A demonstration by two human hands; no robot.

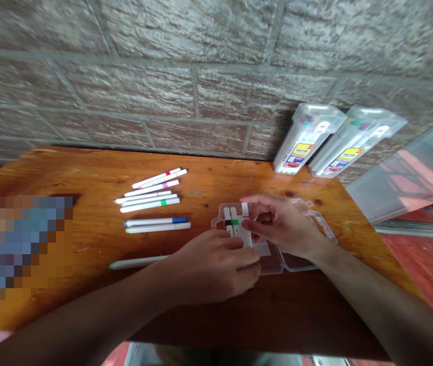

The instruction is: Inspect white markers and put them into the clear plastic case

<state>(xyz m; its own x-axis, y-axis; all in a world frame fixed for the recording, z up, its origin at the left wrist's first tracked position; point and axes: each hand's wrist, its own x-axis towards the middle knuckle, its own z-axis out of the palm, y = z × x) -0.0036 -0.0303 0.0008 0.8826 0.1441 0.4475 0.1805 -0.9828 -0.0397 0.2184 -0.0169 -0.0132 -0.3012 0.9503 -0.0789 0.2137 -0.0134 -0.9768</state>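
Note:
A clear plastic marker case (308, 216) lies open on the wooden table (86, 178). A few white markers (233, 221) with black and green bands lie inside it. My left hand (212, 267) is curled over the near ends of those markers, fingers closed on them. My right hand (281, 223) rests over the case and pinches a white marker (245, 211) at its far end. Several more white markers (151, 195) with coloured bands lie in a loose row to the left. A single marker (136, 263) with a green tip lies beside my left forearm.
Two closed clear marker cases (308, 137) with yellow labels lean against the brick wall at the back right. A glass pane (410, 173) borders the table's right side. A blurred patch (21, 244) covers the table's left part.

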